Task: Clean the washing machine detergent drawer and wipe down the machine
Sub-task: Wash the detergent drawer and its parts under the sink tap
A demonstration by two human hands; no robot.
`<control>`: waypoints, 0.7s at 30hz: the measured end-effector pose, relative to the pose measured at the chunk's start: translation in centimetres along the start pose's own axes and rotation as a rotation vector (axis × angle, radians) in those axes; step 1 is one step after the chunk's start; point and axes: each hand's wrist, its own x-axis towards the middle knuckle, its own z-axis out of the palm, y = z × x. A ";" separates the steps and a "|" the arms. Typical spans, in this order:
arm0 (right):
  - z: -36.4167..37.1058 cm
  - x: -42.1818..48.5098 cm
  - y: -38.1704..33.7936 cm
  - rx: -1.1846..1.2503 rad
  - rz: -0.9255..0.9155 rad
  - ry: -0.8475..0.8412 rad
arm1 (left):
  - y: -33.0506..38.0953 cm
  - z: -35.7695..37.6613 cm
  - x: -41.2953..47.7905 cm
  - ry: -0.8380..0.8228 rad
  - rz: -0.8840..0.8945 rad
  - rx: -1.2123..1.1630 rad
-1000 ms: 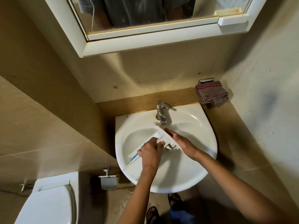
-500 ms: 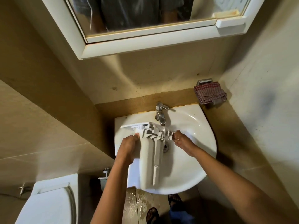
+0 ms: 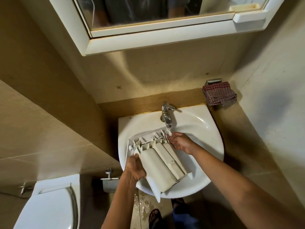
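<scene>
Drawer [image 3: 158, 166] work is over the white sink [image 3: 212, 129]: the detergent drawer is held upside down above the bowl, its pale ribbed underside facing up. Its front panel sits at the far end just below the tap [image 3: 165, 116], and the long body reaches toward 5 o'clock, its near end overhanging the sink's front rim. Half a second ago the body pointed straight back at 6 o'clock and the panel lay level across the bowl; now the whole piece has swung, so the panel slants from 9 o'clock up toward 1 o'clock. The left hand [image 3: 134, 167] has slid off the panel's left end and now grips the drawer's long left side at about 8 o'clock of the bowl, fingers curled under the edge. The right hand [image 3: 180, 142] stays at the panel's right end, at 2 o'clock from the drawer's middle, pinching that corner close to the tap's spout. A red checked cloth [image 3: 219, 95] lies folded on a metal holder on the wall at 1 o'clock of the sink, well apart from both hands, where it was before. A toilet [image 3: 47, 209] stands at 8 o'clock, and the mirror cabinet [image 3: 148, 38] hangs at 12 o'clock.
</scene>
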 end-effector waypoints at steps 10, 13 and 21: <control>-2.6 0.2 -0.2 -0.090 -0.018 0.122 | -1.7 2.1 2.0 -0.053 -0.093 -0.021; -3.6 -0.1 -0.4 -0.080 -0.019 0.162 | -1.7 2.8 2.8 -0.034 -0.113 0.049; -5.2 -1.8 -0.4 -0.023 -0.043 0.276 | -1.1 4.3 5.4 -0.070 -0.159 0.202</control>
